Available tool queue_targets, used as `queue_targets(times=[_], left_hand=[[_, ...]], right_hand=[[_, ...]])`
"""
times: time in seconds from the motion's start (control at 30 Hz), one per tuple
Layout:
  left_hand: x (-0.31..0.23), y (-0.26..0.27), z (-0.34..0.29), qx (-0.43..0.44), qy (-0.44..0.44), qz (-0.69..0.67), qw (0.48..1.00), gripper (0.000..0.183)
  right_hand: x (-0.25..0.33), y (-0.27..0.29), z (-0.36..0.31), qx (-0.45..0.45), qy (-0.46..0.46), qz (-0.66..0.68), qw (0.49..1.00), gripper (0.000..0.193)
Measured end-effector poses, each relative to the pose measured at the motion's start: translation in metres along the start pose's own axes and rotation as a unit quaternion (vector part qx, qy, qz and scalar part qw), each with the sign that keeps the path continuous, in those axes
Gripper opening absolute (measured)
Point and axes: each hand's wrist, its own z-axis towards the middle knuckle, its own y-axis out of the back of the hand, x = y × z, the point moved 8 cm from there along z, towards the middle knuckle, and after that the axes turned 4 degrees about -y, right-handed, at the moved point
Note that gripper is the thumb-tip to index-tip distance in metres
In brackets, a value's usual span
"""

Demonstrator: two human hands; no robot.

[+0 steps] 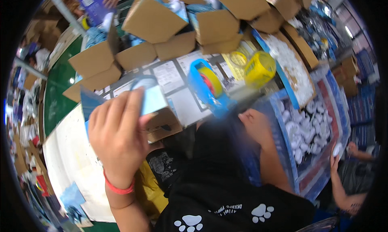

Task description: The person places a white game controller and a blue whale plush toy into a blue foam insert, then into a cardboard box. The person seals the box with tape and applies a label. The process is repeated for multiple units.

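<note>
clock read from mid-view. small box just off centre toward eight o'clock, brown cardboard on the near face, pale blue on top, over the near edge of the worktop; whether it touches the surface i cannot tell. left hand has it, grip pinching the box, fingers reaching over the far side and thumb at the near end; presumably held from above so its near face is clear for the other hand. blue tape dispenser at twelve, yellow roll fitted, likely set there for either hand to reach. larger yellow roll at two, near the dispenser, perhaps a spare. open cartons line the far side, flaps folded out, probably for easy access. white pieces in a tray at two and a blue-edged container between three and four, both on the right hand's side. pose: left forearm enters from seven, wrist with a red band, back of the hand up, knuckles arched. right hand between three and four, forearm slanting up from five, elbow out, fingers curled inward; blurred, so whether that grip pinches anything i cannot tell.
</note>
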Motion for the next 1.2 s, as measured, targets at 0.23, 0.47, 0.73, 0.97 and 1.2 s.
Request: queue_targets(times=[0.23, 0.47, 0.73, 0.97, 1.2], left_hand=[[0.007, 0.004, -0.003, -0.066, -0.027, -0.041, 0.997, 0.032], [0.013, 0.006, -0.005, -0.082, -0.008, -0.062, 0.995, 0.032], [0.013, 0.005, -0.010, -0.071, 0.017, -0.079, 0.994, 0.033], [0.014, 0.005, -0.011, -0.082, 0.000, -0.116, 0.990, 0.041], [0.005, -0.004, -0.009, -0.024, -0.037, 0.007, 0.999, 0.052]], right_hand=[[0.190, 0.025, 0.022, 0.321, 0.194, 0.231, 0.898, 0.018], [0.317, 0.006, 0.008, 0.390, 0.341, 0.103, 0.849, 0.046], [0.295, -0.020, 0.022, 0.429, 0.211, -0.069, 0.876, 0.047], [0.251, -0.065, 0.018, 0.486, 0.193, 0.205, 0.827, 0.052], [0.175, -0.066, 0.027, 0.231, 0.186, 0.282, 0.912, 0.026]])
